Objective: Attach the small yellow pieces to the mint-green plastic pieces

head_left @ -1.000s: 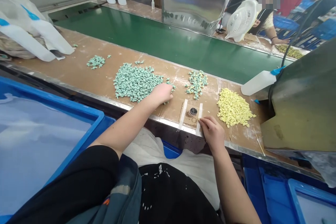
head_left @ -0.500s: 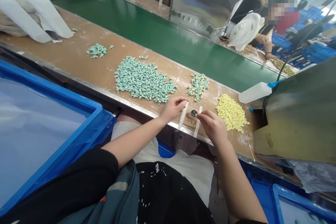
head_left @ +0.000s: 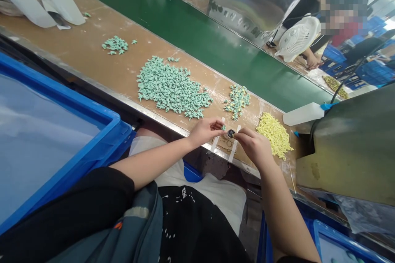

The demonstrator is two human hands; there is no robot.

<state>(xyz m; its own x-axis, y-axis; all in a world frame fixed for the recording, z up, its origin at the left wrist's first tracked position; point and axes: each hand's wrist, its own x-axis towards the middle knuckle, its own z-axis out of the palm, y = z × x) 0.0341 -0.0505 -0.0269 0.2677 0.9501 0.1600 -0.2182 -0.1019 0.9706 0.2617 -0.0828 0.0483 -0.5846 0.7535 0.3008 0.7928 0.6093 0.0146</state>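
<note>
My left hand (head_left: pixel 207 131) is closed in a pinch on a small green piece (head_left: pixel 224 127), held just left of a small round pot (head_left: pixel 231 133) with dark contents. On the pot's other side, my right hand (head_left: pixel 254 144) pinches a tiny yellow piece (head_left: pixel 233 135), mostly hidden by the fingertips, at the rim. Behind my left hand spreads a big pile of green pieces (head_left: pixel 173 87). A smaller heap of green pieces with yellow bits (head_left: pixel 237 100) lies beyond the pot. The yellow pile (head_left: pixel 274 134) is right of my right hand.
White tape strips (head_left: pixel 233 151) flank the pot. A white bottle (head_left: pixel 304 114) lies by a large greenish panel (head_left: pixel 354 144) at right. Blue trays (head_left: pixel 115 125) stand at left and lower right. Behind the bench runs a green belt (head_left: pixel 160 20); a fan (head_left: pixel 298 38) and co-workers are across it.
The view has shifted slightly. My left hand has come closer to the pot, and the green piece in its fingers now shows. My right hand stays beside the pot with the yellow piece.
</note>
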